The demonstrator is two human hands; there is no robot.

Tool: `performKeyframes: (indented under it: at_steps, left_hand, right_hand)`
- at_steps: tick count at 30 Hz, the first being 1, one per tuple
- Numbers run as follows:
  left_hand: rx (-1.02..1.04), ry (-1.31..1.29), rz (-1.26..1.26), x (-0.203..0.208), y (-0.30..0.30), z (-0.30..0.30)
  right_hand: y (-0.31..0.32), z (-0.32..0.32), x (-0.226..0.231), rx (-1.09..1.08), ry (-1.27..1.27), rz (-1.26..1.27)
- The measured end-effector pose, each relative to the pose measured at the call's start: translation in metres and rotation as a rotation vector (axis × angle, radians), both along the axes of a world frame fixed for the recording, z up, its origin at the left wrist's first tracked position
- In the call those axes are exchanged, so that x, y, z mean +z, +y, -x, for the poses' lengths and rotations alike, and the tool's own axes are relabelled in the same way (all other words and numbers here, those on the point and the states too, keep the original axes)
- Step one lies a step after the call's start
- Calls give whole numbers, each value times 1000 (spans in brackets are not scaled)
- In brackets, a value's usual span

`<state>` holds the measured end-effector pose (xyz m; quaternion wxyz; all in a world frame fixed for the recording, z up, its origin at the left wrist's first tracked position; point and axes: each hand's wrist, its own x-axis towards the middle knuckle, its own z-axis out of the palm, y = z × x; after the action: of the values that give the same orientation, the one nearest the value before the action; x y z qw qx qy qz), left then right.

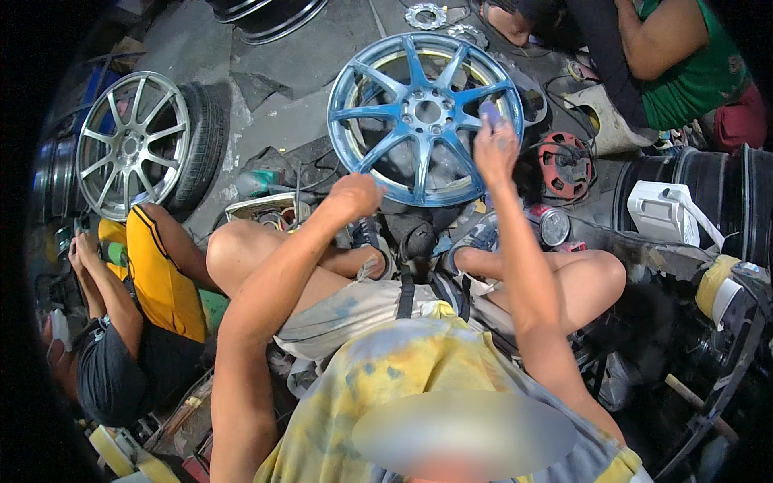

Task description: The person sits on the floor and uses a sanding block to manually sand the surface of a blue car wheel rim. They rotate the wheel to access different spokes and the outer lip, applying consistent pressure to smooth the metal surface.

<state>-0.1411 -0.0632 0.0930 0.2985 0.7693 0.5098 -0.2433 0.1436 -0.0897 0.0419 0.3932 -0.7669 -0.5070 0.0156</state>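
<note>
A blue multi-spoke wheel rim (419,150) lies in front of my crossed legs, its paint worn pale in streaks along the spokes and lip. My left hand (357,196) is closed at the near left edge of the rim, fingers curled around the lip. On the right side, my right hand (495,154) grips a small purple-blue pad (490,113) and presses it against the rim near a spoke's outer end. The palm side of both hands is hidden.
To the left, a silver wheel rim (133,145) leans by a tire (200,145), near a seated person in yellow shorts (161,274). A red cable reel (565,167), a can (551,225) and a white plastic box (662,212) stand right. Another person in green (684,72) sits far right.
</note>
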Motion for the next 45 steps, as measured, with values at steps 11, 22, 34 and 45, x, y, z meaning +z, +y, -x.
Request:
performKeyframes:
  at_steps: [11,22,34,45]
  left_hand:
    - [1062,-535,-31,-139,27,43]
    - [342,-631,-681,-92,83,38]
    - [152,-581,-456,-90,50,15]
    - [283,-425,-349,-83,68,-5]
  right_hand:
    - [9,-56,-42,172,-156,362]
    - [-27,42,8,483,-143,218]
    - [-66,84,-10,760,-380,196]
    - [-88,101,2,988,-305,200]
